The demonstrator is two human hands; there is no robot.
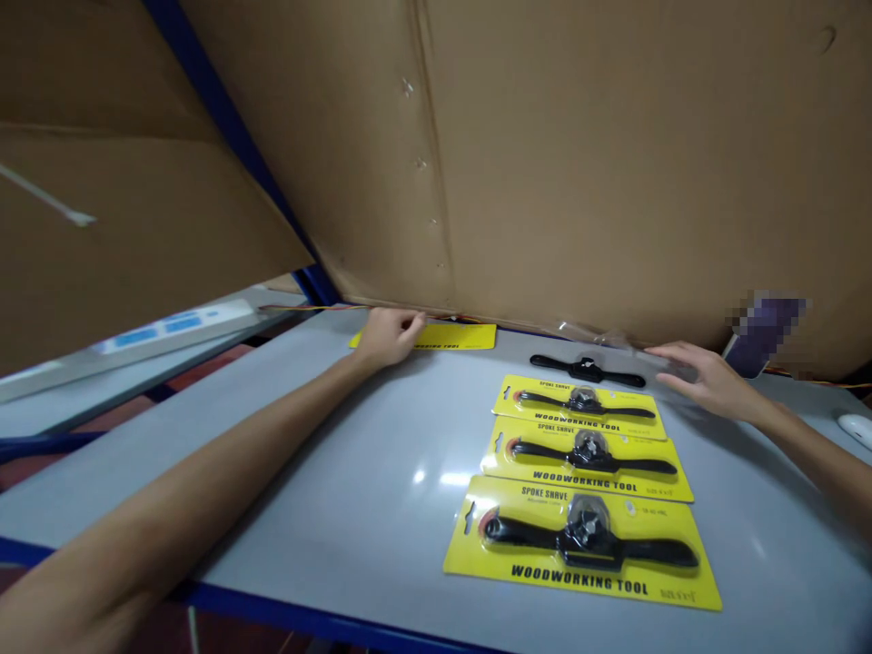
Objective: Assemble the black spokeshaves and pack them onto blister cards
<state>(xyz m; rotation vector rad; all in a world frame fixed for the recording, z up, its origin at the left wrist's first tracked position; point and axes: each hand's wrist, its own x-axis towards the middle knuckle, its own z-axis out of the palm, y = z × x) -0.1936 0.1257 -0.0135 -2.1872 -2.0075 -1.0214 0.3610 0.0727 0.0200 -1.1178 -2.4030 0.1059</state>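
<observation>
Near the back of the grey table, my left hand [388,336] rests over a yellow backing card [470,337], fingers bent down at its far side and partly hidden. My right hand [712,381] pinches the end of a clear plastic blister shell [613,340], which is hard to make out against the cardboard. Below the shell lies a loose black spokeshave [587,368], out of its pack. Toward me, three packaged spokeshaves overlap in a column: the far pack [579,421], the middle pack [586,477] and the near pack [579,574], each on a yellow card.
Brown cardboard [579,163] walls the back of the table [327,509]. A phone-like object [767,336], partly pixelated, leans at the back right. To the left a white power strip [170,331] lies on another surface. A white rounded object [857,429] sits at the right edge.
</observation>
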